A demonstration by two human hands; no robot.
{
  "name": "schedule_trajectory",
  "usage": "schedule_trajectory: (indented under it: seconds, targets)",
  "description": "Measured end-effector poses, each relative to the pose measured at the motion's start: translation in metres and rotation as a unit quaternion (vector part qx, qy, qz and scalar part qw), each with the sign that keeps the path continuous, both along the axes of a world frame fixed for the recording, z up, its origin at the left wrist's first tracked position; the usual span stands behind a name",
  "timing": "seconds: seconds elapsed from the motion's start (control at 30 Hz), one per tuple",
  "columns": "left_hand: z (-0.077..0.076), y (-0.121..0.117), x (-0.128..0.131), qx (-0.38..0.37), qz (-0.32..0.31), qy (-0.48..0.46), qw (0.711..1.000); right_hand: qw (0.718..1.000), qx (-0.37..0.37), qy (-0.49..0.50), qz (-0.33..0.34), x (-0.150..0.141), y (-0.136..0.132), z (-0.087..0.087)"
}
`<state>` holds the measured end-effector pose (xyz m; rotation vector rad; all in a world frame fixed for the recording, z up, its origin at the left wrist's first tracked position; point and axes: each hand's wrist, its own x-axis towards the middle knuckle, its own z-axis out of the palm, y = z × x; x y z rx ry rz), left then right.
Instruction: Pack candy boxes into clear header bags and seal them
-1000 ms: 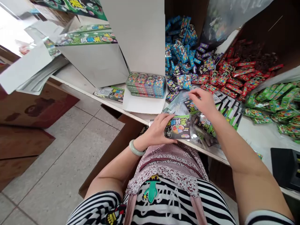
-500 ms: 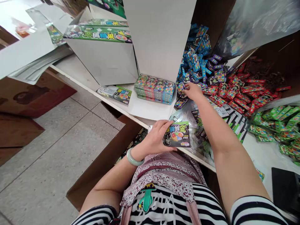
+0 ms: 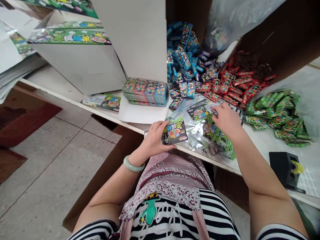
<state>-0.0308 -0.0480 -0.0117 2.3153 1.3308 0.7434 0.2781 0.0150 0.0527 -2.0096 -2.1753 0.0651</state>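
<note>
My left hand (image 3: 156, 138) lies at the table's front edge, its fingers closed on a black-and-green printed card (image 3: 178, 132). Clear plastic spreads to the card's right. Over the table my right hand (image 3: 227, 120) pinches a small purple candy box (image 3: 214, 112), mostly covered by the fingers. Below that hand are several clear plastic bags with printed header cards (image 3: 200, 113), overlapping one another. Behind them lie loose candy boxes: a blue heap (image 3: 183, 58), purple ones (image 3: 176, 102) and a red heap (image 3: 237, 85).
Stacked small candy boxes (image 3: 145, 92) rest on a white flap of an upright carton (image 3: 142, 36). Green candy packs (image 3: 280, 115) lie at the right, with a black tape dispenser (image 3: 283, 170) nearer. An open brown carton (image 3: 100, 176) stands below the table's left edge.
My right hand reached to the purple boxes, took one, and came back right and nearer, over the plastic bags. My left hand kept its hold on the card. The view shifted.
</note>
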Motion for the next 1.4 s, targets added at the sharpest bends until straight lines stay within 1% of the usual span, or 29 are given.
schedule_trajectory:
  seconds: [0.03,0.07,0.13,0.2,0.23,0.3,0.37,0.43,0.47,0.53,0.57,0.63,0.73,0.8,0.83,0.97,1.1,1.17,1.27,1.33,1.4]
  targets:
    - [0.0,0.0,0.002,0.002,-0.005,0.006,1.0,0.999,-0.026,-0.021,0.001,0.002,-0.005,0.002]
    - [0.0,0.0,0.004,0.005,-0.01,0.011,1.0,0.998,-0.054,-0.01,0.013,0.005,-0.009,0.004]
    - [-0.001,0.0,0.007,0.009,-0.019,0.019,1.0,0.992,-0.086,0.081,0.051,0.015,-0.011,0.007]
    - [-0.001,0.001,0.009,0.012,-0.022,0.023,0.999,0.978,-0.076,0.181,0.078,0.031,-0.008,0.007]
    - [-0.001,0.001,0.01,0.012,-0.024,0.024,0.999,0.972,-0.069,0.208,0.089,0.041,-0.004,0.005]
    - [-0.001,0.001,0.012,0.01,-0.034,0.021,0.999,0.966,-0.083,0.213,0.125,0.062,0.006,-0.006]
    - [-0.001,0.0,0.015,0.005,-0.05,0.015,0.999,0.96,-0.129,0.189,0.163,0.078,0.017,-0.021]
    - [-0.001,0.0,0.019,-0.001,-0.064,0.009,0.998,0.955,-0.159,0.175,0.18,0.087,0.025,-0.035]
    - [-0.001,-0.001,0.02,-0.004,-0.068,0.005,0.998,0.955,-0.155,0.176,0.181,0.088,0.026,-0.039]
    - [-0.001,-0.001,0.023,-0.01,-0.073,-0.004,0.997,0.955,-0.125,0.196,0.184,0.085,0.02,-0.039]
    - [-0.002,-0.001,0.024,-0.014,-0.072,-0.007,0.997,0.953,-0.107,0.214,0.188,0.082,0.014,-0.035]
    - [-0.002,-0.001,0.026,-0.02,-0.069,-0.008,0.997,0.941,-0.084,0.25,0.21,0.072,-0.004,-0.019]
    - [-0.001,0.001,0.029,-0.026,-0.071,-0.008,0.997,0.912,-0.101,0.271,0.292,0.054,-0.034,0.007]
    - [0.001,0.002,0.031,-0.023,-0.079,-0.009,0.997,0.898,-0.113,0.255,0.34,0.043,-0.047,0.018]
    - [0.001,0.003,0.032,-0.02,-0.083,-0.01,0.996,0.897,-0.114,0.24,0.354,0.038,-0.051,0.02]
    - [0.004,0.001,0.033,-0.02,-0.084,-0.019,0.996,0.906,-0.104,0.183,0.368,0.027,-0.056,0.021]
    - [0.005,-0.002,0.031,-0.011,-0.101,-0.027,0.994,0.905,-0.104,0.161,0.38,0.023,-0.057,0.022]
    - [0.005,-0.002,0.031,-0.009,-0.116,-0.031,0.993,0.911,-0.092,0.152,0.372,0.02,-0.058,0.022]
    - [0.003,-0.002,0.034,-0.021,-0.114,-0.032,0.993,0.922,-0.081,0.138,0.352,0.011,-0.057,0.021]
    - [0.001,-0.002,0.036,-0.029,-0.108,-0.033,0.993,0.924,-0.085,0.131,0.349,0.005,-0.056,0.018]
    - [-0.002,-0.003,0.037,-0.029,-0.103,-0.035,0.994,0.92,-0.09,0.134,0.357,0.0,-0.055,0.014]
